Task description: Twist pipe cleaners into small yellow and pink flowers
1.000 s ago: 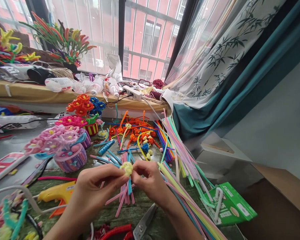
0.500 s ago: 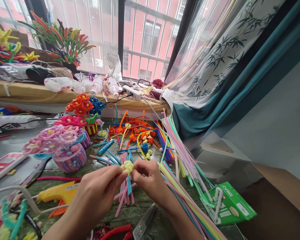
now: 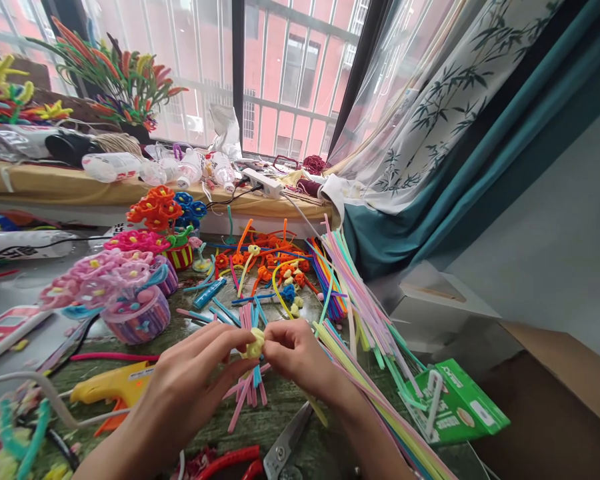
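Between my two hands is a small pale yellow pipe-cleaner flower with curled petals. My left hand pinches its left side with thumb and fingers. On the other side, my right hand grips its edge with thumb and index finger. A pale yellow stem end shows below my right hand; its link to the flower is hidden. Under the hands, cut pink and blue pipe-cleaner pieces lie on the dark green table. Close to my right wrist, scissors lie with their blades pointing away.
A yellow glue gun lies left of my left forearm. Finished flower pots stand at the left. Orange flowers are scattered ahead. Long pastel pipe cleaners and a green box lie at the right. Bottles line the sill.
The flower has turned and sits slightly lower between my fingers. My left fingers have lifted and stretched more over it. A yellow stem end now shows below my right hand.
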Motion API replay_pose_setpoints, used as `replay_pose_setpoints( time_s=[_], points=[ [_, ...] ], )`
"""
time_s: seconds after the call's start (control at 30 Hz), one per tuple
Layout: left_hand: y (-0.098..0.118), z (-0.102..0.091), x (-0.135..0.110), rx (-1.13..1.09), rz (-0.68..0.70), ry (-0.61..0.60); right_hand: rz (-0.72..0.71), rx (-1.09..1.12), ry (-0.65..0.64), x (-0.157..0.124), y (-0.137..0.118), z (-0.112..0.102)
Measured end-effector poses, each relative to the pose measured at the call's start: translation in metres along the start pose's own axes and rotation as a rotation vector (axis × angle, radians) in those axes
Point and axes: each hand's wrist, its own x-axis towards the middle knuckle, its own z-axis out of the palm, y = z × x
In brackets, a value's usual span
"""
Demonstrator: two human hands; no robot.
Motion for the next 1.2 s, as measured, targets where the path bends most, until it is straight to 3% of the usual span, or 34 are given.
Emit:
replay_pose_setpoints(
  time_s=[0.5, 1.2],
  points=[
    [-0.004, -0.008, 0.004, 0.004, 0.131, -0.109, -0.004, -0.112, -0.020, 0.000, -0.001, -0.002],
    [0.000, -0.011, 0.007, -0.006, 0.124, -0.052, 0.011, -0.030, -0.016, -0.001, -0.002, 0.004]
  ],
)
